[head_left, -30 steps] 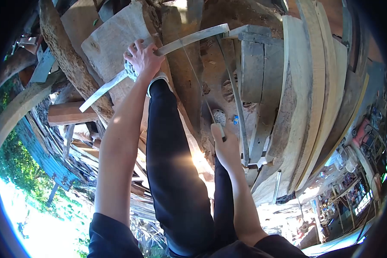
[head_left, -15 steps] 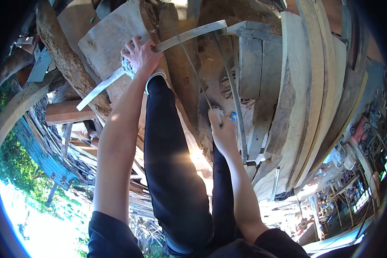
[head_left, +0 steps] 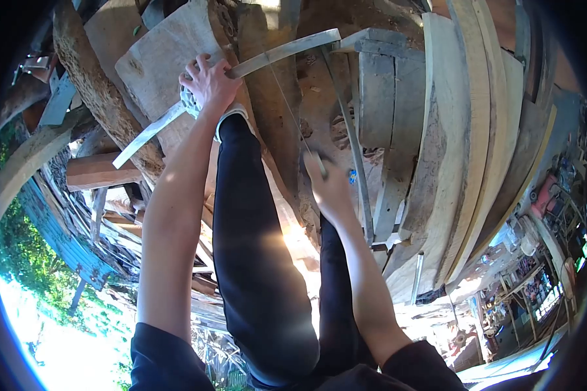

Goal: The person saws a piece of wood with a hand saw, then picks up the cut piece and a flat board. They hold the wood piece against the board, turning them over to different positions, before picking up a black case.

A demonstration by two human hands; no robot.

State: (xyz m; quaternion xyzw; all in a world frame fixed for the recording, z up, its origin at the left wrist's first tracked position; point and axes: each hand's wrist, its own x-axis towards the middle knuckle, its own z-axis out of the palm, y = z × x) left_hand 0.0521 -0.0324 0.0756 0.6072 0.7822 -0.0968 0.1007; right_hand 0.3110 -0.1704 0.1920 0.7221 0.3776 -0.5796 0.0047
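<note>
A narrow pale wooden strip [head_left: 284, 52] lies slantwise over a broad plank [head_left: 166, 52], passing under my left hand [head_left: 210, 83]. The fingers of my left hand are wrapped over the strip, beside my raised foot in a light shoe [head_left: 231, 117]. My right hand [head_left: 329, 189] is closed round the handle of a thin-bladed saw [head_left: 285, 94]. The blade slopes up and left from that hand to the strip, crossing it right of my left hand. Motion blurs the fingers of my right hand a little.
Long curved boards [head_left: 476, 130] stand stacked at the right. A thin dark bar [head_left: 349, 124] and grey wooden blocks [head_left: 377, 98] are right of the saw. A rough log [head_left: 101, 85] and a squared timber [head_left: 101, 171] lie at the left.
My right hand has moved slightly up and to the left with the saw. My left hand stays on the strip; the whole view has shifted slightly.
</note>
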